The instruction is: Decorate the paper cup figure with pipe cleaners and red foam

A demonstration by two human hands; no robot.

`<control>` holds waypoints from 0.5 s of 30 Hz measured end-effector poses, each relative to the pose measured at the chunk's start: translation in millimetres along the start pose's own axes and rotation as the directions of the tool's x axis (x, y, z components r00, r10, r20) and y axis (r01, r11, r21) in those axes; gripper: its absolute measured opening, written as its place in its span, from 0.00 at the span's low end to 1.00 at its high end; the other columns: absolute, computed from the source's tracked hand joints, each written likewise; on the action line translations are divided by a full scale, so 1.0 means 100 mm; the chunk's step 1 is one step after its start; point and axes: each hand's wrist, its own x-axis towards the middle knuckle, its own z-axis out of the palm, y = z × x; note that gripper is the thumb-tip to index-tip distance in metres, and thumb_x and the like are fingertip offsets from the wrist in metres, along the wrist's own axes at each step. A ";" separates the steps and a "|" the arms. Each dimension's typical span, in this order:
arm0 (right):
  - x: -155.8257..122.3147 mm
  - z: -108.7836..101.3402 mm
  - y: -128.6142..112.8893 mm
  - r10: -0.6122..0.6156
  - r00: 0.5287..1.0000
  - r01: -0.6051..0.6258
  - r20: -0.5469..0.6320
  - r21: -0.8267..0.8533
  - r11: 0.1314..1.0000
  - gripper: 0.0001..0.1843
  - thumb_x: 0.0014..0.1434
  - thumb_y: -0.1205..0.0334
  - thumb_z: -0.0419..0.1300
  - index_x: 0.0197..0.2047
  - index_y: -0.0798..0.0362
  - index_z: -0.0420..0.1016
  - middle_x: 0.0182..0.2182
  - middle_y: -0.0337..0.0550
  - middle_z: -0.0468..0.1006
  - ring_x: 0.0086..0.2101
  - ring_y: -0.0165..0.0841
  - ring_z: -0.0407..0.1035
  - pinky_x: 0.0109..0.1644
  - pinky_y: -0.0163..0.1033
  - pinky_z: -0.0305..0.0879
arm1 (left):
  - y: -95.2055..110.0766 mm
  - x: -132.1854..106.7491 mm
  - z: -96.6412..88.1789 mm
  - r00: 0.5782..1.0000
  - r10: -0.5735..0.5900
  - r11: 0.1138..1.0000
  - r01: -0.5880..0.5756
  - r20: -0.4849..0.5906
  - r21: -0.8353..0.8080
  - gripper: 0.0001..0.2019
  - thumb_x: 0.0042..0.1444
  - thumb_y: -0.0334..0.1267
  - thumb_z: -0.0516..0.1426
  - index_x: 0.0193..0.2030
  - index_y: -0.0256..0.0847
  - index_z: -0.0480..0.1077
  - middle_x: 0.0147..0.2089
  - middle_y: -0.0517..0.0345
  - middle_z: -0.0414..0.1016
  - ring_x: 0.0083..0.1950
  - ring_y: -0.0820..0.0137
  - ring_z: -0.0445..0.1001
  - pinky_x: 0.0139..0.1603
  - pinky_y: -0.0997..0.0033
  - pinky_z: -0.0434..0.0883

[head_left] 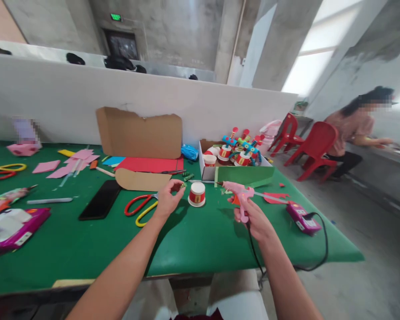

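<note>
My right hand (pixel 256 220) is wrapped around the handle of a pink hot glue gun (pixel 242 194). Its nozzle points left and a long glue stick juts out of the back. Between the fingertips of my left hand (pixel 168 200) is a small green striped paper spring (pixel 182 186), partly hidden by the fingers. Just right of that hand an upside-down red and white paper cup (pixel 197 194) stands on the table, apart from both hands. More dark green springs (pixel 188 175) lie behind the cup. Red and yellow scissors (pixel 143 208) rest beside my left wrist.
A white box (pixel 206 172) holds several finished cup figures. A black phone (pixel 101 200), a cardboard piece (pixel 143 179) and pink paper (pixel 46 166) lie leftward on the green table (pixel 186 246). A purple box (pixel 302 218) with a black cable sits right. One person (pixel 348 126) sits beyond.
</note>
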 end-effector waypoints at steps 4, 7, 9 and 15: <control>-0.02 0.16 -0.11 -0.095 0.994 0.107 0.054 -0.289 0.951 0.28 0.51 0.37 0.61 0.40 0.55 0.72 0.18 0.35 0.69 0.18 0.25 0.58 0.20 0.32 0.55 | -0.05 0.02 0.01 0.999 0.019 1.000 -0.019 0.028 -0.004 0.09 0.51 0.41 0.59 0.37 0.40 0.72 0.33 0.59 0.75 0.31 0.72 0.72 0.38 0.71 0.71; 0.00 0.23 -0.15 -0.134 0.987 0.156 0.085 -0.394 0.906 0.31 0.50 0.35 0.59 0.42 0.56 0.70 0.22 0.38 0.72 0.18 0.26 0.60 0.20 0.33 0.56 | -0.07 0.02 0.02 0.998 0.017 1.000 -0.016 0.055 -0.025 0.09 0.51 0.42 0.59 0.37 0.40 0.73 0.34 0.57 0.76 0.34 0.71 0.73 0.40 0.70 0.72; 0.01 0.26 -0.16 -0.156 0.983 0.184 0.097 -0.470 0.863 0.31 0.52 0.35 0.56 0.42 0.57 0.70 0.20 0.36 0.70 0.18 0.27 0.60 0.21 0.34 0.57 | -0.06 0.02 0.02 0.996 0.018 0.999 -0.015 0.082 -0.035 0.09 0.51 0.41 0.59 0.37 0.40 0.73 0.35 0.57 0.77 0.35 0.70 0.74 0.41 0.69 0.72; 0.03 0.40 -0.12 -0.223 0.966 0.257 0.134 -0.624 0.738 0.27 0.58 0.41 0.50 0.40 0.57 0.71 0.15 0.34 0.65 0.18 0.28 0.60 0.23 0.34 0.59 | 0.00 0.00 0.01 0.989 0.040 0.999 -0.040 0.141 -0.006 0.09 0.51 0.40 0.59 0.37 0.39 0.74 0.34 0.56 0.77 0.34 0.70 0.73 0.40 0.69 0.72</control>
